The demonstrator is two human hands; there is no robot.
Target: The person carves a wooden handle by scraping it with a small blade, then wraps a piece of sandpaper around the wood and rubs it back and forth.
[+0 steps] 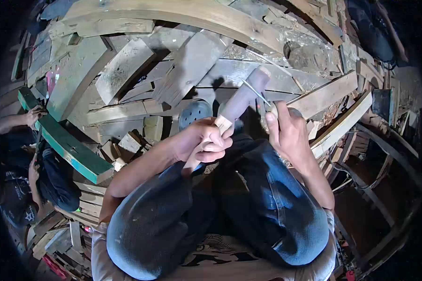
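My left hand (210, 142) is wrapped around the pale wooden handle of a mallet-like wooden piece (241, 99), whose thick greyish-purple upper part slants up and to the right. In my right hand (290, 129) is a thin metal tool (256, 92) with a light, rounded handle end. Its narrow shaft crosses over the upper part of the wooden piece in this view. My fingers hide most of the tool's handle. Both hands are above my bent knees, in dark blue jeans (159, 220).
Boards and offcuts (124, 70) lie scattered ahead, with a long curved beam (173, 16) behind them. At the left, another person's hand (34, 116) rests on a green-painted timber (70, 140). A grey perforated shoe (195, 114) shows below my hands. Slanted planks (344, 124) lie right.
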